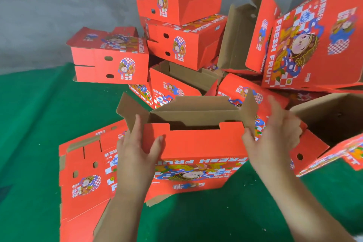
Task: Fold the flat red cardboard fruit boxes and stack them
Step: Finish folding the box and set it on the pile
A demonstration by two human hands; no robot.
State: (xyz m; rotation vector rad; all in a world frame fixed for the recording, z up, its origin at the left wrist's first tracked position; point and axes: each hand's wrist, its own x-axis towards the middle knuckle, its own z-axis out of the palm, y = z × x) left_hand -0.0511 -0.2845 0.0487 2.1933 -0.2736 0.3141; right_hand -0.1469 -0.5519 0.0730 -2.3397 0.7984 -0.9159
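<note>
Red cardboard, the half-folded box (194, 143) is held up between both hands, just in front of the pile of folded boxes (176, 31). Left hand (135, 151) grips its left corner; right hand (275, 129) grasps its right end flap. Flat blanks (82, 173) lie beside the box on green cloth (29, 124).

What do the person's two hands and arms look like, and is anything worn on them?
Both arms are bare as far as the picture shows: no sleeves, gloves, watch or bracelet. The left hand and the right hand show no rings. The fingernails are short and unpainted.
</note>
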